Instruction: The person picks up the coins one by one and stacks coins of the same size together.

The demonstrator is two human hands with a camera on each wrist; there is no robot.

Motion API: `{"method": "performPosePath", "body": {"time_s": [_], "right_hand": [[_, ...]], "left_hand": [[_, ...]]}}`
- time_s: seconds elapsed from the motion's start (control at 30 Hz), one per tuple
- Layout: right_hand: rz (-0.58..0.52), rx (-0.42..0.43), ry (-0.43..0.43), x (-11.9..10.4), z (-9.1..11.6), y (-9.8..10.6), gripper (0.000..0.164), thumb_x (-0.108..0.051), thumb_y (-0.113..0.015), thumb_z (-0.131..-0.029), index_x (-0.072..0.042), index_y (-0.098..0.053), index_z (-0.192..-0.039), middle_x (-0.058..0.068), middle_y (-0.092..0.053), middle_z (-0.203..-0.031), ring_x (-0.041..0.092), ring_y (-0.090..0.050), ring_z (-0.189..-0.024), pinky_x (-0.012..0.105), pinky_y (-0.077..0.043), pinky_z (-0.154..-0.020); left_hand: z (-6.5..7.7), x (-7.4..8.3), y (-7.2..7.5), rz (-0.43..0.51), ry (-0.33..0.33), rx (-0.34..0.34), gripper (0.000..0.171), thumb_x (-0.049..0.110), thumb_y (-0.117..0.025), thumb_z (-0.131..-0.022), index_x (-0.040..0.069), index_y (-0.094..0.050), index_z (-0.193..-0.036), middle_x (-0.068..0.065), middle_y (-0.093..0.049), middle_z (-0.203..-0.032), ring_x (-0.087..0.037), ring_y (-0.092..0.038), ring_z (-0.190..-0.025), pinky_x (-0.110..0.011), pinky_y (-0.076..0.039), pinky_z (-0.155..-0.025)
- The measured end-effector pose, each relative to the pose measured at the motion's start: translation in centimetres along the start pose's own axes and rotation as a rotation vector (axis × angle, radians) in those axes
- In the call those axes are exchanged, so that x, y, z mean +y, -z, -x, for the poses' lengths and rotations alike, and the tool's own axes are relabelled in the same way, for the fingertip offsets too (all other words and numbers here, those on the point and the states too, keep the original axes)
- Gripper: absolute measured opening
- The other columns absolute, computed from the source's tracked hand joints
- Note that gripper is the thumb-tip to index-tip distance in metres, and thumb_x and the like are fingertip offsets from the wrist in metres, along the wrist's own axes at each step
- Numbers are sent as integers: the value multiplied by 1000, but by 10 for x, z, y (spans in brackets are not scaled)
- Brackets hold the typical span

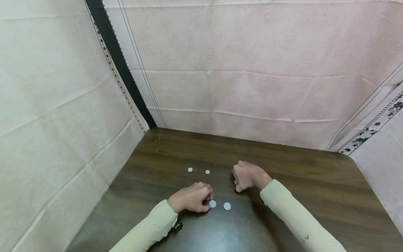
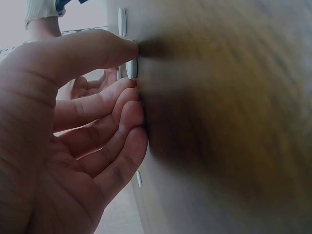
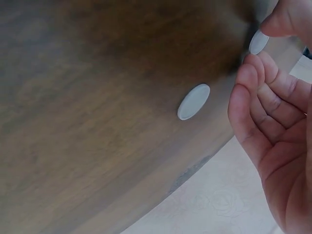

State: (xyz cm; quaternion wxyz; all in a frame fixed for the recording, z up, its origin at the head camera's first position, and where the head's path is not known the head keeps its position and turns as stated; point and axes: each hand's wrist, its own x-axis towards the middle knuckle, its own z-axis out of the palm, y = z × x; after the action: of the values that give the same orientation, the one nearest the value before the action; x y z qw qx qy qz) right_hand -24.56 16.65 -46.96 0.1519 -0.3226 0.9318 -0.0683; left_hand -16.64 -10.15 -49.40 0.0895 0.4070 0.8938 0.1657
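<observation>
My left hand (image 1: 192, 197) rests low over the wooden table with its thumb and index finger pinching the edges of a flat white disc (image 1: 212, 203). In the left wrist view that disc (image 2: 131, 68) sits between thumb and fingertip, with the other fingers curled against the tabletop. Farther to the right, my right hand (image 1: 247, 176) pinches another white disc (image 1: 236, 182) near the table surface. The right wrist view shows this disc (image 3: 259, 42) between thumb and index finger, partly covered by them. A white disc (image 1: 227, 206) lies just right of the left hand's disc.
Two more white discs lie farther back, a left one (image 1: 190, 169) and a right one (image 1: 207, 172). The dark wooden table (image 1: 302, 196) meets pale cloth hangings (image 1: 252, 70) at its back and sides. A black strip (image 1: 126, 70) runs down the back left corner.
</observation>
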Motion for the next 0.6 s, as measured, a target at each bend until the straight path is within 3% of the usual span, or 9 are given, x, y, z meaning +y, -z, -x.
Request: {"method": "performPosePath", "body": {"time_s": [0.13,0.23,0.6], "right_hand": [[-9,-5,17,-2,9,-2,51,-14,-76,-74,-24,-32,-51,-16,-19,-47,4,-17,-45,25,-17,-47],[-12,2,36,-3,16,-5,52,-12,-75,-73,-24,-30,-50,-15,-16,-48,4,-12,-45,25,-15,-47],[-48,0,72,-21,40,-14,48,-14,-78,-75,-22,-37,-53,-16,-20,-48,2,-18,-44,24,-19,-46]], "left_hand": [[0,-1,-1,-1,0,-1,14,22,-83,-88,16,-71,-91,11,-61,-86,3,-51,-75,-11,-45,-69],[-1,-1,-1,2,1,-2,14,21,-83,-88,16,-71,-92,10,-62,-87,3,-52,-75,-11,-46,-69],[0,-2,-1,19,5,2,14,21,-83,-88,16,-71,-91,10,-62,-86,2,-52,-75,-12,-46,-69]]}}
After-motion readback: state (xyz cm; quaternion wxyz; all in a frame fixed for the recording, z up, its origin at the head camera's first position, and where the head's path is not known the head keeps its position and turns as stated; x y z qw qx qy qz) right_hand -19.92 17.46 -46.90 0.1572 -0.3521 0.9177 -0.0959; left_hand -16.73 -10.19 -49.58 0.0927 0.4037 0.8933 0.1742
